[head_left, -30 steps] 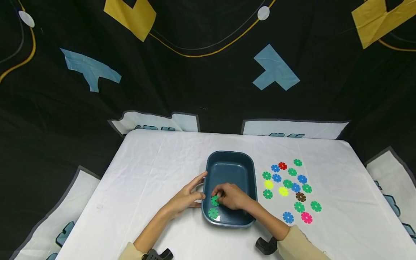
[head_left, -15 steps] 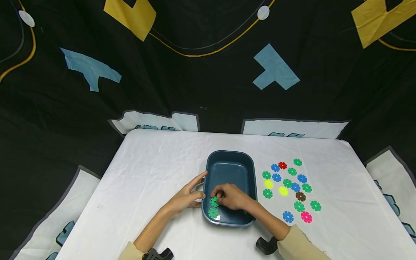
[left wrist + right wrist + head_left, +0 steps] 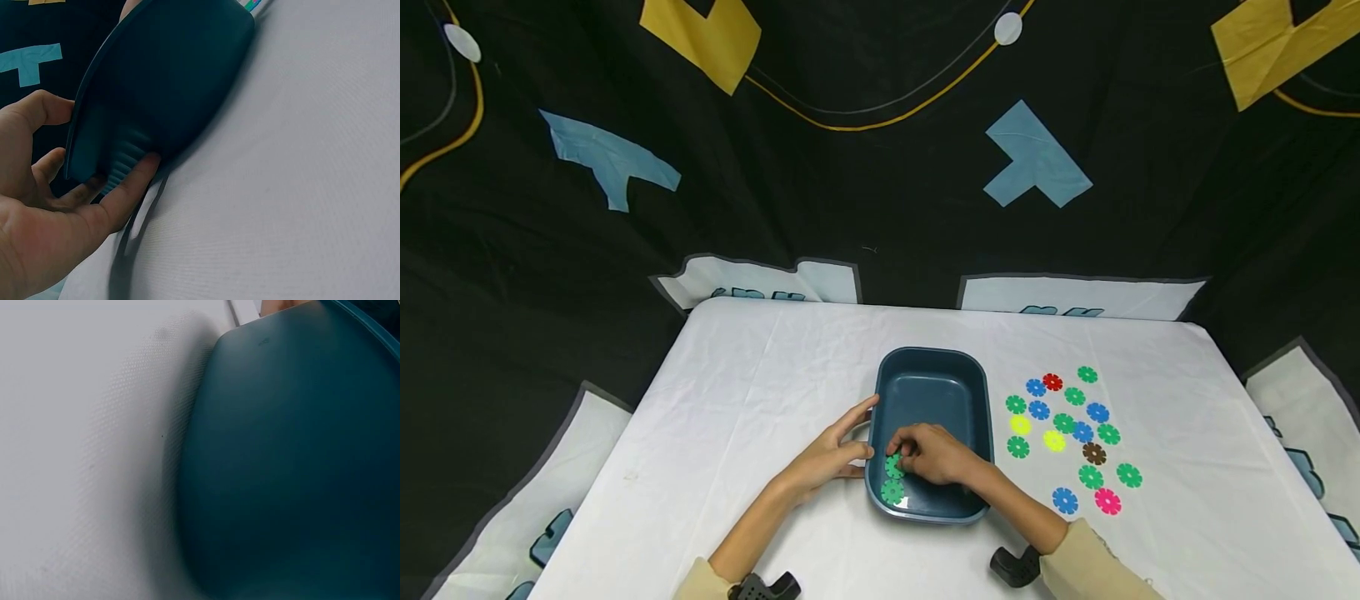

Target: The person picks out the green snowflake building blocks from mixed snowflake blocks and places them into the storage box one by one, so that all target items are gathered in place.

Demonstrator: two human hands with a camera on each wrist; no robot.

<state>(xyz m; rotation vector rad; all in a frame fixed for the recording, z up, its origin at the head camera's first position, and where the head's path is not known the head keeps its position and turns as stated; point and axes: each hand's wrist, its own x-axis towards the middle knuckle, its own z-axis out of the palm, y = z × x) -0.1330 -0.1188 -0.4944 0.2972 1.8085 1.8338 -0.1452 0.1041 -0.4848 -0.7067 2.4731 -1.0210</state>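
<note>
A dark blue-green plastic tray (image 3: 931,400) stands on the white-covered table. My left hand (image 3: 822,458) is at its left side, with fingers spread and fingertips touching the rim and the outer wall. Inside the tray, my right hand (image 3: 936,454) has its fingers curled at a green notched disc (image 3: 893,467) and pinches its edge; the fingers partly cover it. Just below lies a second green disc (image 3: 892,492), near the tray's lower left corner. In the right wrist view the tray's outer wall hides the right hand.
Right of the tray, several flat notched discs lie scattered: green (image 3: 1091,477), blue (image 3: 1064,501), yellow (image 3: 1054,441), red (image 3: 1052,382), brown (image 3: 1093,454) and pink (image 3: 1107,502). A black cloth (image 3: 850,208) hangs behind the table.
</note>
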